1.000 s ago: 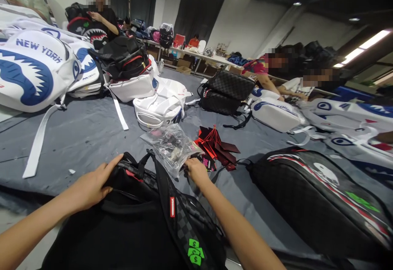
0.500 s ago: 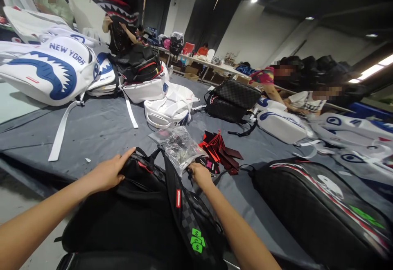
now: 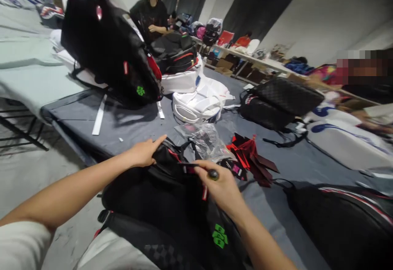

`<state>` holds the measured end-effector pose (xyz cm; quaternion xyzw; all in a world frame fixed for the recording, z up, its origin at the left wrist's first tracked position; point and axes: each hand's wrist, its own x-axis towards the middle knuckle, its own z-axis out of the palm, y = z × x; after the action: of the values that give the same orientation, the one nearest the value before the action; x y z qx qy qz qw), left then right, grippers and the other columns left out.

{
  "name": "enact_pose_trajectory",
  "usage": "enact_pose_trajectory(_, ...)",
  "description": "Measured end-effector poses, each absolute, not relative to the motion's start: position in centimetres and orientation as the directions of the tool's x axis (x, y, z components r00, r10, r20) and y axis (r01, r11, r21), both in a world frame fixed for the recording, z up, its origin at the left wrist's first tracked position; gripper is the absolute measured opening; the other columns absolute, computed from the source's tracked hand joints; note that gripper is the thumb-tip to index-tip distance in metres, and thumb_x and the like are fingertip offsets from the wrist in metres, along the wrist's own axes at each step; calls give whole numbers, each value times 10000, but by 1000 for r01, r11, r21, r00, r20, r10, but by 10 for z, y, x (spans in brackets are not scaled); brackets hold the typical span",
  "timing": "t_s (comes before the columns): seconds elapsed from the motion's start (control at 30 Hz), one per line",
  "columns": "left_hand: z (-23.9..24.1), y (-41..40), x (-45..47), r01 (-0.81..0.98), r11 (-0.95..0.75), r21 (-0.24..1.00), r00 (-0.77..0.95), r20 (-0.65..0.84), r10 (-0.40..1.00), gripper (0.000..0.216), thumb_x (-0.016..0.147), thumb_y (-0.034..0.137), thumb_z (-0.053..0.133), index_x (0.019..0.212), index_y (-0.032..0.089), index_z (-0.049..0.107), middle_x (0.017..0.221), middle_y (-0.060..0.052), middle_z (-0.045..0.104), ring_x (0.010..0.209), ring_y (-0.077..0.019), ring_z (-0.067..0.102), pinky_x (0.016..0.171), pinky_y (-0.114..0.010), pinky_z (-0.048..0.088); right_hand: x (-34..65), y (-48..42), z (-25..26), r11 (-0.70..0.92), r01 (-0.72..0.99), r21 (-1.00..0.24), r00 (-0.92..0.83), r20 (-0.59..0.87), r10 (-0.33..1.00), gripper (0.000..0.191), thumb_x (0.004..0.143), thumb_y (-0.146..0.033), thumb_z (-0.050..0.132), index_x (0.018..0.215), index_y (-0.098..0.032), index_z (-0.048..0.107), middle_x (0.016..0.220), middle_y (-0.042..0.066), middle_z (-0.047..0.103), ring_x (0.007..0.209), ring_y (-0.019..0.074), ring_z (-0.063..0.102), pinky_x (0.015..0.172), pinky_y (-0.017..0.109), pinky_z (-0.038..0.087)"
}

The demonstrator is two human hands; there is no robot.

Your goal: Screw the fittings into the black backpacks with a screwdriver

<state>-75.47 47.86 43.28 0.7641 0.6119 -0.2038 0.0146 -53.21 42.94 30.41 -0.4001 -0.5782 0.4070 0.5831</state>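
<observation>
A black backpack (image 3: 147, 198), with a red label and green printed patches, lies before me on the table edge. My left hand (image 3: 144, 152) grips its upper edge by the opening, index finger stretched along the rim. Over the opening, my right hand (image 3: 219, 182) pinches a thin dark tag (image 3: 188, 169) with a pink part. The rounded end of a dark handle (image 3: 213, 174) pokes out of the same hand; the rest of that tool is hidden. Just beyond lie a clear plastic bag (image 3: 208, 139), black tags with pink print (image 3: 235, 168) and a bunch of dark red tags (image 3: 250, 155).
Another black backpack (image 3: 334, 221) lies at the right. White bags (image 3: 199, 104) and a checked black bag (image 3: 282, 98) stand across the grey-covered table (image 3: 147, 122). At left a large black backpack (image 3: 107, 49) is tilted up, near a person in black (image 3: 150, 16).
My right hand has come back from the plastic bag and tags to the backpack opening, now with a dark tag. My left hand stays on the rim. The view has swung left.
</observation>
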Motion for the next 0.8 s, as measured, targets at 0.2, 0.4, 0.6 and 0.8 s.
enact_pose_trajectory(0.2, 429, 479, -797, 954, -183, 238, 260, -351, 899, 912, 880, 572, 516, 1582, 240, 38, 1568, -48, 238, 1429, -243, 294, 1177, -368, 233, -592, 440, 325, 376, 401, -835, -215, 313, 925, 293, 873, -181, 518, 1091, -219, 709, 1043, 38, 696, 963, 193, 659, 804, 266, 449)
enact_pose_trajectory(0.4, 468, 516, -864, 907, -326, 268, 393, -257, 883, 683, 909, 543, 459, 1483, 176, 402, 1448, -102, 447, 1301, -245, 475, 1097, -381, 367, -612, 454, 325, 344, 652, -676, -451, 20, 892, 266, 888, -180, 535, 1077, -241, 712, 964, 54, 703, 938, 226, 664, 735, 267, 399)
enact_pose_trajectory(0.6, 441, 571, -938, 991, -36, -132, 79, 337, 938, 1047, 833, 602, 565, 1564, 61, 46, 1564, -227, -101, 1451, -417, -78, 1104, -647, 73, -616, 460, 328, 396, 699, -596, -522, -46, 852, 318, 878, -124, 495, 1084, -257, 697, 1049, 10, 675, 998, 199, 637, 739, 267, 374)
enact_pose_trajectory(0.8, 396, 607, -900, 989, -133, 63, 114, 248, 962, 676, 968, 481, 388, 1535, 137, 256, 1542, -147, 275, 1455, -314, 183, 1135, -606, -8, -617, 462, 332, 351, 706, -615, -495, -76, 865, 276, 885, -158, 520, 1086, -258, 680, 1031, 10, 686, 1001, 198, 639, 729, 267, 353)
